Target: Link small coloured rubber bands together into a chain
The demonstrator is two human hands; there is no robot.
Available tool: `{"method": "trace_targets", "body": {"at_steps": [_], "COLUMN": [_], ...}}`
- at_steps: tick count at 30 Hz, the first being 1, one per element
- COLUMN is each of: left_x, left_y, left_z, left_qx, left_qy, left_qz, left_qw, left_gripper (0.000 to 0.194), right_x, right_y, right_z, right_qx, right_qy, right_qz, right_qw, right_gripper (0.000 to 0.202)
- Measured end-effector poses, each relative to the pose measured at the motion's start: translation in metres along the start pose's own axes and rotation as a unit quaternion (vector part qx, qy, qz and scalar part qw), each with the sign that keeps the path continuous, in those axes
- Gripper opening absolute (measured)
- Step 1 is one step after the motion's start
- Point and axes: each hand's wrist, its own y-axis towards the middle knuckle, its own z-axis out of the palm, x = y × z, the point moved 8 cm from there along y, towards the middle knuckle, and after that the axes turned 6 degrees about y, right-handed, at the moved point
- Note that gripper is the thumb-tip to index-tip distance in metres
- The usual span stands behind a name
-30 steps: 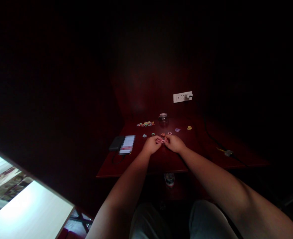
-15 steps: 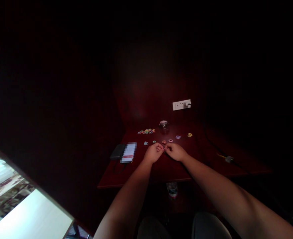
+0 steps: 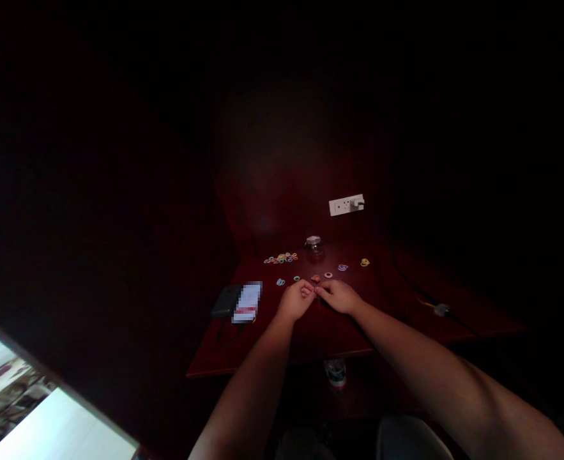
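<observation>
My left hand and my right hand meet over the table, fingertips pinched together. Whatever lies between the fingers is too small and hidden to make out. Just beyond them is a row of small coloured rings that look like hair ties: light blue rings, a green ring, a cluster of orange-red rings, a pink ring, purple rings and yellow rings. A mixed heap of rings lies farther back on the left.
Behind the row stands a clear jar. A phone and a dark flat case lie on the left of the red-brown table. At right rests a cable with a connector. Below the front edge is a plastic cup.
The view has tilted slightly, so the table sits a little lower in the picture. Both hands stay pinched together; a pinkish bit seen between the fingertips before no longer shows clearly.
</observation>
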Motion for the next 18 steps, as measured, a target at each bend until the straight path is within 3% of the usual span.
{"method": "trace_targets", "body": {"at_steps": [11, 18], "left_x": [-0.0050, -0.0014], "left_y": [-0.0015, 0.0003], "left_z": [0.0041, 0.0010], "left_qx": [0.014, 0.000], "left_qy": [-0.072, -0.028], "left_qz": [-0.010, -0.005], "left_qw": [0.997, 1.000], "left_gripper": [0.012, 0.013], "right_x": [-0.0021, -0.0055], "right_y": [0.0004, 0.0008], "right_z": [-0.0013, -0.0005], "right_qx": [-0.016, -0.017], "right_qy": [-0.033, -0.011], "right_qz": [-0.002, 0.006], "right_qw": [0.999, 1.000], "right_gripper": [0.030, 0.023]}}
